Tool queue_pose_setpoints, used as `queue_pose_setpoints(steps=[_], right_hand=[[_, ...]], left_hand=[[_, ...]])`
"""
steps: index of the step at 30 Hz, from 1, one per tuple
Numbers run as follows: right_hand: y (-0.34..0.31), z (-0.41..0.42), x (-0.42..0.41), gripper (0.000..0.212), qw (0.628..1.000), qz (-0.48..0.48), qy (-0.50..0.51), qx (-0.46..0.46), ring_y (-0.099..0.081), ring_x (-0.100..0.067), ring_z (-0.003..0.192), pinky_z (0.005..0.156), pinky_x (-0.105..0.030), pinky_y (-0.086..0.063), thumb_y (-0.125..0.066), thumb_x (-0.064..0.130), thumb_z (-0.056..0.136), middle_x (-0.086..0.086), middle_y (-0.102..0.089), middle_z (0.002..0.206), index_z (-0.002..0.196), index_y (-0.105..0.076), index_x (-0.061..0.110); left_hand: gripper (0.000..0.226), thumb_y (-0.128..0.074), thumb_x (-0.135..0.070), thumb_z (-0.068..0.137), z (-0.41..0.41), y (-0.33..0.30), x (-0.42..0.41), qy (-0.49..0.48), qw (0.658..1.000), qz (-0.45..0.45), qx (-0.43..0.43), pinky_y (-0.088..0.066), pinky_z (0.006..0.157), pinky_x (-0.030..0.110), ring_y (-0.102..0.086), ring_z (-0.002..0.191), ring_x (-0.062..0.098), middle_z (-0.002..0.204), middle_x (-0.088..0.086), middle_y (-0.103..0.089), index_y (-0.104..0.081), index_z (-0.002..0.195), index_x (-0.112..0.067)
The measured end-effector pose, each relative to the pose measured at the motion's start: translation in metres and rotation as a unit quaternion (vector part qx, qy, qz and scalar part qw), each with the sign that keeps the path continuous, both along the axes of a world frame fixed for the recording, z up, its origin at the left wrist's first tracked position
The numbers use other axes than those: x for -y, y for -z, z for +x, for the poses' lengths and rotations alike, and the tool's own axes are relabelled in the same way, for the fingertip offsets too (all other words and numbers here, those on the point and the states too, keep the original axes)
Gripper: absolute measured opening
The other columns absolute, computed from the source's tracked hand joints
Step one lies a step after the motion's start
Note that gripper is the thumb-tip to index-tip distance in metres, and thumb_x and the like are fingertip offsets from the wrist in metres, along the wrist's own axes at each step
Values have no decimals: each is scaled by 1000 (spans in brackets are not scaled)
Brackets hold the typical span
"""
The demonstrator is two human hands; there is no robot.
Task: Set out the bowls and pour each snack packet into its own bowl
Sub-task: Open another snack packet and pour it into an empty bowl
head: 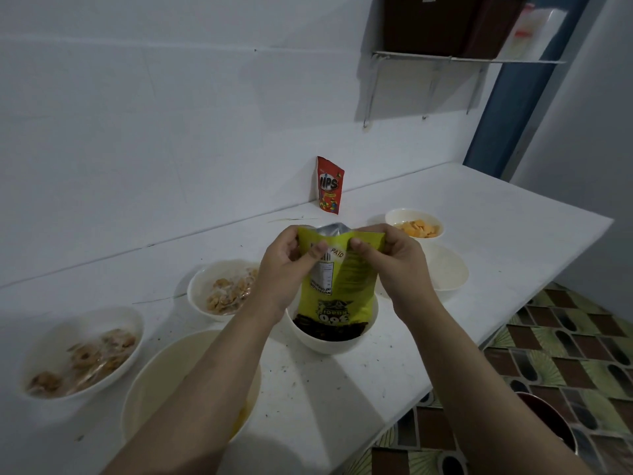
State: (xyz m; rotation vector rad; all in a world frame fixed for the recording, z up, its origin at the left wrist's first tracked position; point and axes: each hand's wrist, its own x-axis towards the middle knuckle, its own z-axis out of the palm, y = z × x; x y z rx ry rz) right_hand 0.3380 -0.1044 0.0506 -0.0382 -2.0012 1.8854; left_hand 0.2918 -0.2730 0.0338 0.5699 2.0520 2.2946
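Bowls mostly hold snacks already, and both the left hand (pixel 286 269) and right hand (pixel 394 262) pinch the upturned green packet (pixel 337 286) over the dark-filled bowl (pixel 330 341), while behind it the red packet (pixel 330 185) waits unopened.

The counter (pixel 342 389) runs along the wall (pixel 171 114). Near its middle stands a bowl (pixel 329 341); an upturned packet (pixel 337 289) hangs directly above it, lower end inside the rim, gripped at its upper corners by the left hand (pixel 284 269) and right hand (pixel 397 265). Left of this bowl sits a second bowl (pixel 219 289) (holding snacks), and farther left, nearer the front edge, a third (pixel 78 351). A large bowl (pixel 161 382) lies under the left forearm. Right of the packet is another bowl (pixel 448 272); behind it, a bowl (pixel 414 224) with snacks. A standing pouch (pixel 329 185) leans against the wall. A shelf (pixel 462 58) is mounted above.
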Motion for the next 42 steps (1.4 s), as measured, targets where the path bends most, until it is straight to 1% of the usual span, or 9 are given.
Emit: queue_pose_setpoints(steps=[5, 9, 13, 20, 24, 31, 35, 38, 42], right_hand=[[5, -1, -2, 21, 998, -23, -53, 9, -71, -16, 92, 81, -33, -56, -73, 13, 86, -3, -76, 98, 106, -73, 18], [12, -2, -7, 18, 998, 7, -62, 24, -72, -16, 96, 86, -35, -57, -73, 18, 86, 0, -77, 98, 104, -74, 18], [26, -1, -10, 19, 994, 59, -61, 65, -72, -13, 99, 94, -42, -56, -73, 24, 86, 5, -77, 102, 105, -76, 24], [38, -1, -12, 21, 991, 31, -86, 101, -72, -13, 98, 88, -35, -58, -72, 18, 87, 4, -77, 103, 108, -75, 18], [40, -5, -13, 23, 988, 26, -98, 116, -72, -14, 99, 86, -30, -57, -72, 18, 87, 3, -77, 104, 109, -75, 15], [42, -8, -11, 20, 987, 78, -76, 121, -74, -12, 90, 85, -35, -59, -74, 20, 86, 5, -78, 97, 106, -77, 19], [38, -9, -14, 16, 994, 37, -50, 94, -74, -15, 91, 83, -33, -59, -74, 20, 86, 2, -78, 95, 102, -77, 19], [33, -8, -17, 15, 996, -1, -48, 70, -74, -15, 91, 77, -25, -58, -71, 14, 87, 2, -78, 95, 99, -76, 21], [34, -9, -15, 13, 997, 9, -37, 73, -75, -16, 87, 75, -27, -60, -72, 15, 87, 1, -78, 92, 97, -76, 22]], left_hand=[[20, -71, -17, 85, -6, 0, -2, -60, 998, 30, 7, -52, 59, 21, -65, 70, 10, 78, 9, -67, -53, 79, -9], [23, -72, -16, 84, -13, -3, -1, -59, 997, 57, -1, -54, 63, 26, -64, 75, 17, 83, 18, -64, -51, 76, -10], [24, -72, -16, 82, -17, -9, -3, -51, 996, 68, -11, -53, 61, 24, -65, 73, 17, 80, 14, -66, -50, 73, -12], [30, -74, -24, 76, -25, -17, -4, -48, 992, 113, 0, -51, 57, 26, -61, 70, 18, 84, 19, -59, -47, 72, -14], [25, -72, -15, 83, -28, -17, -6, -65, 992, 104, 2, -54, 59, 26, -63, 71, 17, 85, 21, -62, -48, 75, -12], [16, -68, -13, 88, -33, -27, -3, -61, 991, 115, -9, -56, 63, 26, -68, 73, 14, 83, 6, -70, -54, 79, -12], [21, -68, -28, 82, -39, -10, 2, 0, 999, 44, 8, -56, 75, 30, -70, 92, 17, 98, 1, -73, -61, 100, -18], [15, -67, -19, 88, -39, 11, 8, 20, 999, -44, 9, -57, 83, 36, -68, 100, 23, 104, -1, -73, -62, 102, -19], [17, -67, -17, 90, -37, 25, 13, 0, 995, -96, -9, -58, 85, 44, -71, 96, 20, 102, 2, -74, -56, 99, -7]])
